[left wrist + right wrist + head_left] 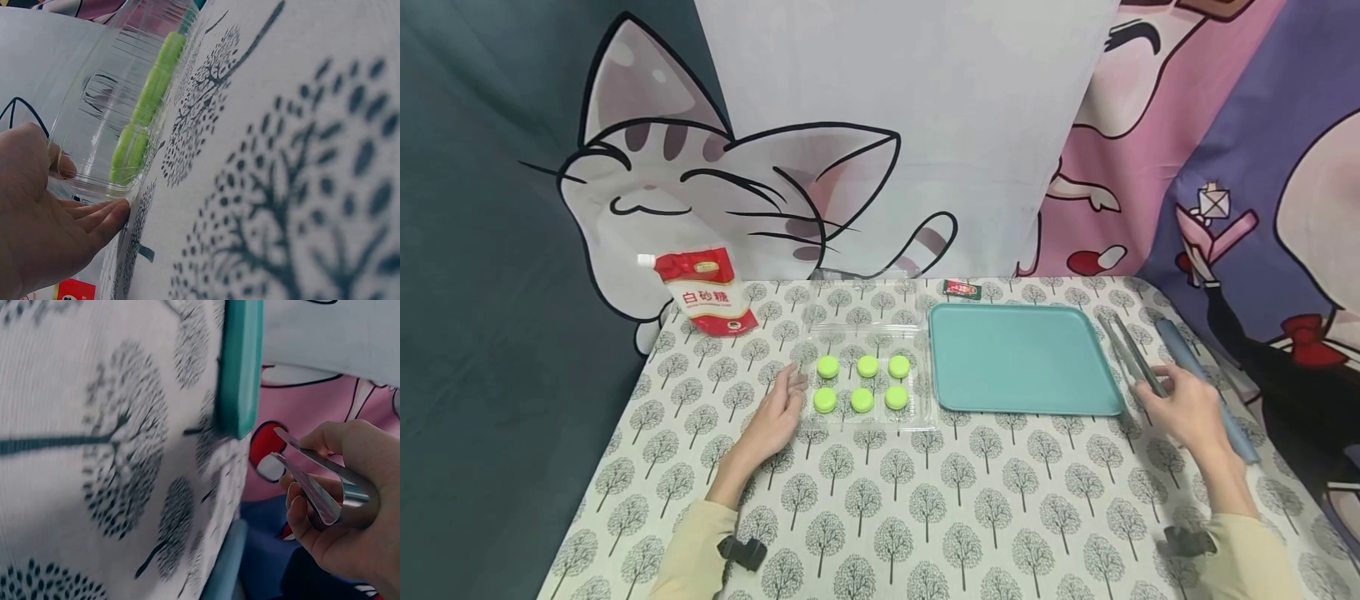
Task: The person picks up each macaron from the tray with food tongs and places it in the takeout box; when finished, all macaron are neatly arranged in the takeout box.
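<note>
A clear plastic box (850, 425) with its lid folded back holds several bright green macarons (862, 400) in two rows. At the box's left side is my left hand (778, 414); in the left wrist view the thumb lies over the rim and the other fingers extend along the lower edge (87, 219). My right hand (1187, 408) grips metal tongs (322, 481) by the bend, their two arms apart with nothing between the tips. The tongs point away, beside the right edge of a teal tray (1022, 358) that has nothing on it.
A red and white sugar pouch (707, 292) lies at the back left. Behind the tray sits a small dark green and red packet (962, 289). A blue-grey long object (1210, 387) lies along the table's right edge. Printed cloth hangs behind the table.
</note>
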